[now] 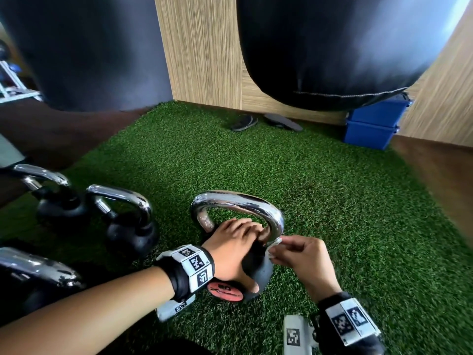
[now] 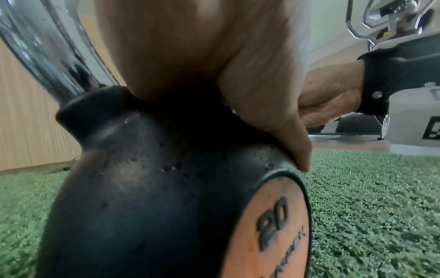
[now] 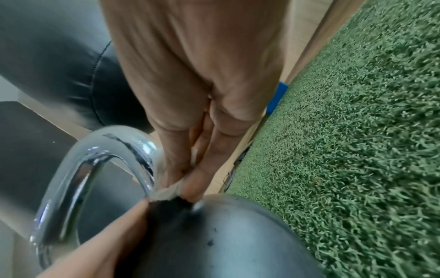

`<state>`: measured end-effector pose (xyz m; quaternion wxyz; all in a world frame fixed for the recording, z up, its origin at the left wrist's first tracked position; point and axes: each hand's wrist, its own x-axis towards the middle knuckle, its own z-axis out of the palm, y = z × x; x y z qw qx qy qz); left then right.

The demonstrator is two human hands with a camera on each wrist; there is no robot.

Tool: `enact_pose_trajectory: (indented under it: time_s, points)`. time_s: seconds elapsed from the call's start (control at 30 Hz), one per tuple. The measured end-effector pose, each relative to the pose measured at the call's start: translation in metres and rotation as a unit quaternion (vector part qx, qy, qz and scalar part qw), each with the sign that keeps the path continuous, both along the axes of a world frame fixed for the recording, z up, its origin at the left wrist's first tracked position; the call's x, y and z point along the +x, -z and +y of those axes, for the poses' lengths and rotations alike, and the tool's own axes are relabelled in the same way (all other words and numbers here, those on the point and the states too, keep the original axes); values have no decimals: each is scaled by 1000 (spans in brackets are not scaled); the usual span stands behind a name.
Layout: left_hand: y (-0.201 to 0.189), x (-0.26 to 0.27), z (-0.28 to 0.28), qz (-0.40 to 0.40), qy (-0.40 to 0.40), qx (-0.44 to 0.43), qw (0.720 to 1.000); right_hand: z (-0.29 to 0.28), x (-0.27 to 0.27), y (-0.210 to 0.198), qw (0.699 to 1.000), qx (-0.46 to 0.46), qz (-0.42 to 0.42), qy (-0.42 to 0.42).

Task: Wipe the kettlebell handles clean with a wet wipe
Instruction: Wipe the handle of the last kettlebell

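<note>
A black kettlebell (image 1: 257, 271) with an orange "20" label (image 2: 273, 235) stands on the green turf. Its chrome handle (image 1: 238, 202) arches up behind my hands. My left hand (image 1: 230, 248) lies over the top of the ball, fingers reaching through the handle and thumb (image 2: 294, 144) pressed down the near side. My right hand (image 1: 281, 248) pinches a small white wet wipe (image 1: 275, 244) against the foot of the handle's right leg. In the right wrist view the wet wipe (image 3: 166, 191) is bunched between thumb and fingers, right against the chrome handle (image 3: 95, 159).
Three more chrome-handled kettlebells stand to the left: one (image 1: 122, 208), another (image 1: 43, 179), and a near one (image 1: 35, 269). Two black punching bags (image 1: 332, 47) hang ahead. Blue boxes (image 1: 371, 126) and a pair of sandals (image 1: 263, 122) lie by the wooden wall.
</note>
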<state>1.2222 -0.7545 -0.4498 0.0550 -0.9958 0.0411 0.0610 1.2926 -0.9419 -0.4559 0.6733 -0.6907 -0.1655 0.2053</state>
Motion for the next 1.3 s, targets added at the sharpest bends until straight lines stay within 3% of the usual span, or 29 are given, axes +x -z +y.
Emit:
enact_pose_trajectory:
  time_s: [0.1,0.2,0.37,0.43,0.53,0.57,0.63,0.77,0.83,0.93,1.0,1.07,1.13,1.2,1.3]
  points:
    - [-22,-4,-2,43,26,-20,999,-3,-4,-7,999,-42,-10,-8]
    - [-54,-13,3,117,10,-106,987,-16,-11,-30,992,-100,-44,-69]
    - [-110,-49,33,35,-29,-245,968,-26,-28,-82,992,-39,-90,-84]
    - [-125,-59,40,-29,-80,-374,924,-22,-38,-105,987,-12,-138,-84]
    - [-140,-65,35,-73,-136,-602,783,-8,-45,-123,972,35,-221,-72]
    - [-143,-65,33,-77,-136,-635,756,-1,-47,-125,967,40,-245,-65]
    - [-148,-66,27,-84,-122,-663,734,14,-50,-128,952,35,-301,-33]
    - [-154,-65,26,-112,-90,-675,724,37,-48,-134,908,41,-414,48]
    - [-154,-62,29,-120,-80,-681,718,43,-45,-135,900,46,-426,77]
    - [-147,-55,36,-141,-72,-685,711,39,-35,-126,897,22,-439,46]
    - [-140,-49,43,-190,-71,-649,733,28,-22,-107,899,-12,-438,22]
    - [-132,-44,50,-264,-71,-560,783,14,-9,-77,931,-25,-364,13]
    - [-123,-39,51,-308,-58,-483,818,7,-5,-46,980,-11,-197,-12]
    - [-114,-34,46,-321,-41,-431,842,13,-8,-17,997,26,-51,-45]
    - [-100,-28,37,-325,-9,-369,871,37,-13,15,997,-13,-74,-8]
